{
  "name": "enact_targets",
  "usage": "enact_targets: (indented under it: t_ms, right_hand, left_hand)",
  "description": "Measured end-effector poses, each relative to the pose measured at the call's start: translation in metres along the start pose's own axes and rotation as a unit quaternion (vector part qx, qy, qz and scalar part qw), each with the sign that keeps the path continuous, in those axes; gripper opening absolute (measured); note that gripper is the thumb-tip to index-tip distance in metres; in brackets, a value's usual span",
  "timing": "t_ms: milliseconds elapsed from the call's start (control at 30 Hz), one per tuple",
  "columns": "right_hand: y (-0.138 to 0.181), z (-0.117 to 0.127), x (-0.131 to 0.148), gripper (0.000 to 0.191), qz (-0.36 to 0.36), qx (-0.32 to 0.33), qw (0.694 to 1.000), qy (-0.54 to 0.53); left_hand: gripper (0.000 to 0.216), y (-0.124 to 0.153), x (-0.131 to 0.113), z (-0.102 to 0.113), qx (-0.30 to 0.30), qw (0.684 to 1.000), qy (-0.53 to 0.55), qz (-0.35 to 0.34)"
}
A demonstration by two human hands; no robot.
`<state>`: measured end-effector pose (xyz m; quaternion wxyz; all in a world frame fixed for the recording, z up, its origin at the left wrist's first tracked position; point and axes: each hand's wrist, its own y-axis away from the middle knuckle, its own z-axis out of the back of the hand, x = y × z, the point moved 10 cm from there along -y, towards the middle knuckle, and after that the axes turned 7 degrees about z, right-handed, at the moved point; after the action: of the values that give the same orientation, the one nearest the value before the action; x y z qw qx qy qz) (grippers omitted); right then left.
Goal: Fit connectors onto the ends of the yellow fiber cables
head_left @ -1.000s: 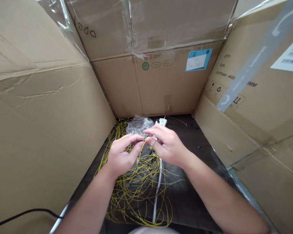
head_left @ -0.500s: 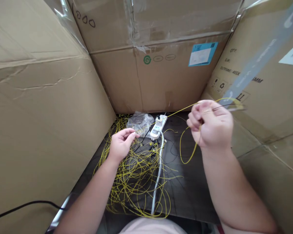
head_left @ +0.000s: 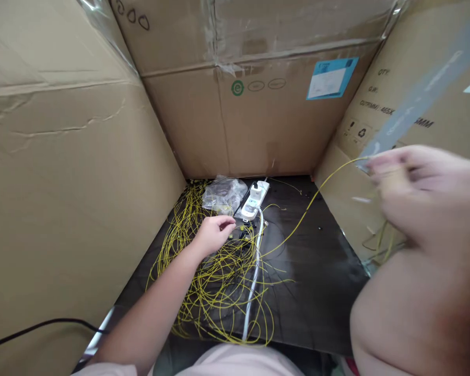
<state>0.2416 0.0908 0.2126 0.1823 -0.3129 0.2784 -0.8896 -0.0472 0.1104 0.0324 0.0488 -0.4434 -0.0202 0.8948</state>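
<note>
A tangle of thin yellow wire (head_left: 215,282) lies on a dark table (head_left: 317,292) walled in by cardboard boxes. My left hand (head_left: 214,234) hovers low over the tangle near the back, fingers curled together in a pinch; what they hold is too small to see. My right hand (head_left: 423,198) is raised close to the camera at the right and blurred by motion. It grips one yellow wire strand (head_left: 309,206) that runs from its fingers down to the tangle, with a loop hanging below the hand.
A white power strip (head_left: 254,198) with a white cord (head_left: 253,284) lies at the back of the table. A crumpled clear plastic bag (head_left: 221,194) sits beside it. Cardboard boxes (head_left: 62,172) wall the left, back and right. A black cable (head_left: 35,334) crosses the lower left.
My right hand pulled the yellow strand up and to the right, away from my left hand, and now sits close to the camera. My left hand dropped toward the tangle.
</note>
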Motion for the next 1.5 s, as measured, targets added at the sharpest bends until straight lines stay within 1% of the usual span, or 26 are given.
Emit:
enact_targets:
  t_ms: [33,67,100,167,200,233,267,300,367,433,500,567,633,700,767,800,933,1033,1100,1167,1233,1267,1333,1400,1433,1500]
  right_hand:
    - [-0.001,-0.001,-0.009,0.028,-0.023,0.002,0.997,0.071]
    - [-0.002,-0.012,-0.02,0.023,-0.039,0.045,0.991,0.12]
    - [-0.003,-0.03,-0.034,0.019,-0.047,0.113,0.982,0.145]
    - [-0.002,-0.062,-0.07,0.014,-0.092,0.198,0.962,0.164]
    - [-0.001,-0.077,-0.088,0.018,-0.114,0.229,0.952,0.169]
    - [0.0,-0.089,-0.104,0.028,-0.135,0.252,0.942,0.177]
    - [0.002,-0.103,-0.115,0.039,-0.138,0.282,0.932,0.183]
    - [0.004,-0.114,-0.123,0.049,-0.134,0.309,0.922,0.191]
    - [0.005,-0.126,-0.126,0.06,-0.111,0.329,0.914,0.208]
    - [0.004,-0.126,-0.118,0.061,-0.079,0.314,0.92,0.22]
    - [0.002,-0.12,-0.102,0.058,-0.045,0.287,0.932,0.218]
    - [0.001,-0.115,-0.085,0.054,-0.016,0.27,0.941,0.205]
    - [0.0,-0.113,-0.069,0.051,0.007,0.26,0.947,0.19]
    - [0.0,-0.116,-0.057,0.049,0.021,0.262,0.949,0.177]
    - [0.001,-0.121,-0.047,0.049,0.032,0.27,0.949,0.163]
    - [0.002,-0.123,-0.043,0.05,0.037,0.274,0.948,0.155]
    - [0.006,-0.129,-0.034,0.053,0.049,0.285,0.947,0.142]
    - [0.007,-0.134,-0.026,0.053,0.062,0.289,0.946,0.133]
    - [0.008,-0.14,-0.014,0.049,0.08,0.291,0.947,0.114]
    - [0.011,-0.15,0.004,0.043,0.112,0.294,0.947,0.074]
    - [0.015,-0.163,0.029,0.039,0.154,0.3,0.941,0.006]
    - [0.018,-0.17,0.043,0.04,0.177,0.305,0.935,-0.036]
    - [0.024,-0.181,0.067,0.041,0.215,0.315,0.915,-0.13]
    - [0.03,-0.19,0.086,0.037,0.235,0.328,0.887,-0.226]
    - [0.033,-0.193,0.092,0.032,0.235,0.335,0.872,-0.269]
    - [0.036,-0.2,0.095,0.024,0.209,0.347,0.848,-0.341]
  left_hand:
    - [0.018,-0.002,-0.004,-0.007,0.005,0.999,-0.047,-0.023]
    - [0.018,-0.004,-0.008,-0.014,0.012,0.994,-0.094,-0.046]
    - [0.018,-0.005,-0.011,-0.022,0.018,0.988,-0.138,-0.067]
    - [0.019,-0.008,-0.014,-0.034,0.023,0.973,-0.211,-0.093]
    - [0.02,-0.009,-0.014,-0.037,0.022,0.967,-0.235,-0.097]
    - [0.021,-0.011,-0.013,-0.039,0.018,0.963,-0.251,-0.096]
    - [0.022,-0.013,-0.013,-0.039,0.012,0.961,-0.26,-0.093]
    - [0.024,-0.013,-0.012,-0.037,0.006,0.96,-0.264,-0.091]
    - [0.025,-0.013,-0.013,-0.031,-0.003,0.961,-0.257,-0.102]
    - [0.026,-0.01,-0.016,-0.02,-0.013,0.964,-0.233,-0.128]
    - [0.028,-0.006,-0.018,-0.007,-0.019,0.963,-0.222,-0.151]
    - [0.03,-0.001,-0.018,-0.001,-0.008,0.954,-0.252,-0.163]
    - [0.027,0.004,-0.018,-0.005,0.025,0.933,-0.314,-0.174]
    - [0.022,0.009,-0.019,-0.014,0.053,0.905,-0.378,-0.186]
    - [0.02,0.012,-0.02,-0.021,0.061,0.882,-0.425,-0.192]
    - [0.02,0.013,-0.02,-0.024,0.06,0.876,-0.439,-0.191]
    - [0.021,0.01,-0.014,-0.032,0.054,0.87,-0.457,-0.177]
    - [0.023,0.01,-0.012,-0.031,0.049,0.874,-0.449,-0.178]
    - [0.022,0.012,-0.016,-0.022,0.028,0.891,-0.414,-0.184]
    - [0.022,0.016,-0.025,-0.005,-0.012,0.917,-0.351,-0.188]
    - [0.021,0.022,-0.035,0.012,-0.044,0.943,-0.271,-0.186]
    - [0.021,0.025,-0.039,0.019,-0.05,0.955,-0.229,-0.18]
    - [0.019,0.029,-0.044,0.026,-0.034,0.977,-0.142,-0.159]
    - [0.02,0.033,-0.044,0.028,-0.004,0.991,-0.055,-0.123]
    - [0.021,0.034,-0.042,0.027,0.01,0.995,-0.012,-0.103]
    - [0.022,0.036,-0.038,0.027,0.023,0.995,0.064,-0.067]
